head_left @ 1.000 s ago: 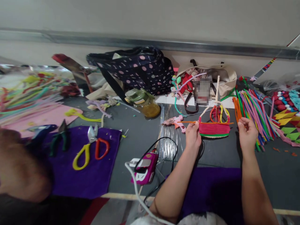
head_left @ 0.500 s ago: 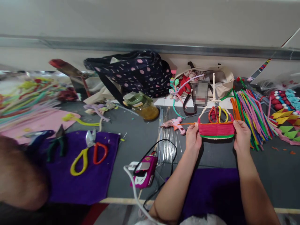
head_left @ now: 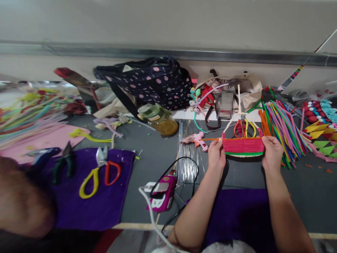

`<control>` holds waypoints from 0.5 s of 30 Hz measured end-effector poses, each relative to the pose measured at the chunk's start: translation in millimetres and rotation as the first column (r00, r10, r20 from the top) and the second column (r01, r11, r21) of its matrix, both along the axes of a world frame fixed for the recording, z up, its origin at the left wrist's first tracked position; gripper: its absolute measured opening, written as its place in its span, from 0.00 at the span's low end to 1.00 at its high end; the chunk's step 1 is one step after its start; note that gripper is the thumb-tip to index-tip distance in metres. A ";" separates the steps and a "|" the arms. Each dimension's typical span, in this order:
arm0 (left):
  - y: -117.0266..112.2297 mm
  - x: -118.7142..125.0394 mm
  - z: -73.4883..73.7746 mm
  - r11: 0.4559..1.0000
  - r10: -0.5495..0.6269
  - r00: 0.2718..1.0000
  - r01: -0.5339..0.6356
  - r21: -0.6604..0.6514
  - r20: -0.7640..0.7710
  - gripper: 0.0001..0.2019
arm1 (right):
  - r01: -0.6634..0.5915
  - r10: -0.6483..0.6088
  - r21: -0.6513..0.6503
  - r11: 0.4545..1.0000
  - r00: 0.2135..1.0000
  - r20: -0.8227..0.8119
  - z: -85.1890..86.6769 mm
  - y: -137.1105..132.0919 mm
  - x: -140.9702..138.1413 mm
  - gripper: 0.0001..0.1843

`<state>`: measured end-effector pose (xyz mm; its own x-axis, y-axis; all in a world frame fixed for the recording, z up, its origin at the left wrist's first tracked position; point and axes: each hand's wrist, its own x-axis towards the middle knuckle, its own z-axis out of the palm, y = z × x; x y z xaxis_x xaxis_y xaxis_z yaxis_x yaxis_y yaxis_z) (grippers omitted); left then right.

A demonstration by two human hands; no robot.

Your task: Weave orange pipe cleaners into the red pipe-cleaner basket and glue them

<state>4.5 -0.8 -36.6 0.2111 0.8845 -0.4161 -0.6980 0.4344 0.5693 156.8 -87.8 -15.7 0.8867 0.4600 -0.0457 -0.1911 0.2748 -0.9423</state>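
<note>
A pink boat-shaped craft piece (head_left: pixel 242 145), made of chenille stems laid side by side, is stretched level between my hands. Green and white bands run along its lower edge, and a white twisted cord (head_left: pixel 239 100) rises behind it. My left hand (head_left: pixel 216 153) pinches its left end, my right hand (head_left: pixel 272 149) its right end. An orange chenille stem (head_left: pixel 209 139) lies along the top edge and sticks out to the left past my left fingers. Behind the piece show red and yellow scissor handles (head_left: pixel 246 128).
Colored chenille stems (head_left: pixel 284 131) lie to the right. A pink glue gun (head_left: pixel 196 139), glass jar (head_left: pixel 160 119) and magenta device (head_left: pixel 163 191) with cables stand left of my hands. Shears (head_left: pixel 92 181) and pliers (head_left: pixel 67 161) rest on purple cloth (head_left: pixel 105 214) beside another person's blurred arm (head_left: pixel 23 200).
My hands and the pink piece stay nearly in place. My right fingers shift slightly at the right end. The whole view moves a little.
</note>
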 end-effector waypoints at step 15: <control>-8.2 -0.1 16.7 0.997 -0.023 0.996 0.029 0.074 -0.081 0.18 | 0.085 -0.086 0.020 0.996 0.996 0.040 4.9 -0.7 2.8 0.13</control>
<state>4.3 -9.0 -19.9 0.2032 0.9086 -0.3648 -0.6376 0.4056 0.6550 159.6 -88.6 -10.8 0.9237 0.3830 -0.0010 -0.1276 0.3055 -0.9436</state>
